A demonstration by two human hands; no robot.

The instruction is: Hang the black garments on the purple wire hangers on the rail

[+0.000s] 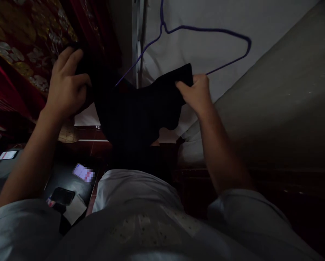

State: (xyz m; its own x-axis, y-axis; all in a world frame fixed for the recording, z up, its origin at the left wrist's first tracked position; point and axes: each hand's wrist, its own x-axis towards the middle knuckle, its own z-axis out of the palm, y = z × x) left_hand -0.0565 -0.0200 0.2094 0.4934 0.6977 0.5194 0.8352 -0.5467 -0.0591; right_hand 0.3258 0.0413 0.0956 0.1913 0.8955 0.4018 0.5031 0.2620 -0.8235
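A black garment [136, 108] hangs spread in front of me between both hands. My left hand [66, 85] grips its left edge, fingers curled around the dark cloth. My right hand [196, 95] pinches the garment's upper right corner. A purple wire hanger [205, 30] hangs just behind the garment against a pale wall; its left arm passes down into or behind the cloth. Whether the garment rests on the hanger is hard to tell in the dim light.
A red and gold patterned cloth [23, 40] hangs at upper left. A grey sloping surface [282, 98] fills the right. Below left, two lit phones [83, 172] [7, 155] and a dark phone [62, 196] lie on a dark surface. My light-clothed lap [140, 217] is at the bottom.
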